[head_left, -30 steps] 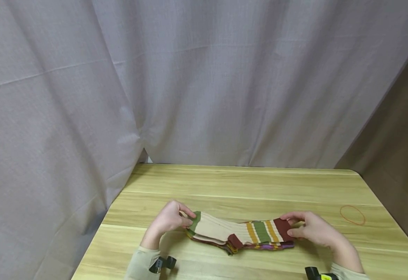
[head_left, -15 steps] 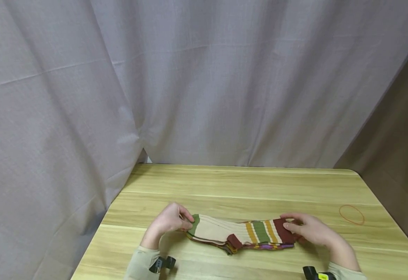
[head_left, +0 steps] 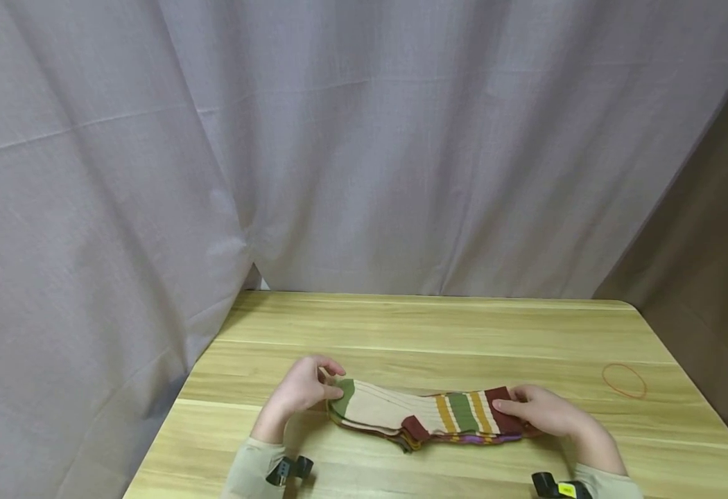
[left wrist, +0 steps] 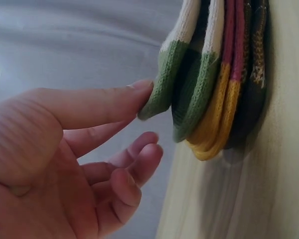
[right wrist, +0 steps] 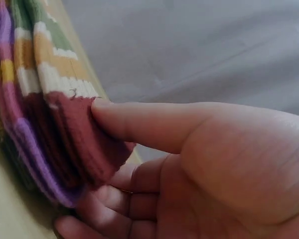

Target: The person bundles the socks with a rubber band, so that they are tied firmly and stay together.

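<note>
A stack of several knitted socks lies flat on the table, toes to the left. On top is a cream sock [head_left: 379, 405] with a green toe, maroon heel and cuff, and mustard and green stripes. My left hand [head_left: 304, 384] pinches this sock's green toe [left wrist: 164, 82] between thumb and index finger; its other fingers are loosely bent. My right hand [head_left: 545, 409] holds the cuff end, thumb on the maroon cuff [right wrist: 89, 134] and fingers curled underneath. Mustard toes [left wrist: 219, 119] and a purple cuff [right wrist: 37, 159] show lower in the stack.
An orange-red rubber band [head_left: 624, 381] lies on the wooden table [head_left: 439, 333] to the right of the socks. Grey curtains [head_left: 364, 173] hang behind the table and along its left side.
My right hand has shifted left and slightly nearer, its thumb now further onto the maroon cuff and its fingers lower. The left hand and the stack have hardly moved.
</note>
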A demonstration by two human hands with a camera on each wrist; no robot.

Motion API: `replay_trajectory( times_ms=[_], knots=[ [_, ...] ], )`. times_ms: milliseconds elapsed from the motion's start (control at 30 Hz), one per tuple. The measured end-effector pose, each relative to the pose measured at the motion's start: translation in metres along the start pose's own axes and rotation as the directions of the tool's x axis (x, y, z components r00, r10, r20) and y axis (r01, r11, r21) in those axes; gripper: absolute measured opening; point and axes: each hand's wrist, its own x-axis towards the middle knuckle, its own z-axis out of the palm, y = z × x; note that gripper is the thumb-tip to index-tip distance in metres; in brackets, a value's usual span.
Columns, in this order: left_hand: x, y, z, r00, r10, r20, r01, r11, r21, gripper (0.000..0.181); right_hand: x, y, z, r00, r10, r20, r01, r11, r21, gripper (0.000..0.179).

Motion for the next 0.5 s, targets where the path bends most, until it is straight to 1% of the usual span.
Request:
replay_trajectory(
  times_ms=[100, 200, 267, 333, 400, 433, 500],
  knots=[
    [0.002, 0.0, 0.0, 0.999, 0.015, -0.037, -0.015, 1.0, 0.003, 0.033, 0.0, 0.0, -0.001, 1.0, -0.003, -0.002, 0.003, 1.0, 0.008, 0.038],
    [0.003, 0.0, -0.001, 0.998, 0.021, -0.066, -0.021, 1.0, -0.001, 0.033, 0.001, 0.001, -0.001, 1.0, -0.016, -0.015, 0.016, 1.0, 0.022, 0.035],
    [0.003, 0.0, -0.001, 0.996, 0.026, -0.084, -0.026, 1.0, -0.001, 0.033, 0.002, 0.003, -0.001, 1.0, -0.03, -0.01, 0.031, 0.997, 0.064, 0.037],
    [0.004, 0.0, 0.0, 0.994, 0.035, -0.102, -0.036, 0.999, -0.003, 0.033, 0.002, 0.006, 0.0, 0.999, -0.035, 0.003, 0.034, 0.991, 0.13, 0.044],
    [0.005, 0.002, 0.001, 0.989, 0.066, -0.134, -0.066, 0.998, 0.0, 0.033, 0.004, 0.008, 0.001, 1.0, -0.019, 0.002, 0.018, 0.982, 0.187, 0.053],
    [0.006, 0.005, 0.003, 0.985, 0.083, -0.152, -0.083, 0.997, 0.002, 0.034, 0.005, 0.009, 0.002, 1.0, -0.001, -0.004, 0.001, 0.978, 0.209, 0.058],
    [0.007, 0.012, 0.008, 0.973, 0.134, -0.19, -0.136, 0.991, 0.001, 0.034, 0.008, 0.008, 0.004, 0.999, 0.033, -0.039, -0.024, 0.978, 0.209, 0.066]
  ],
)
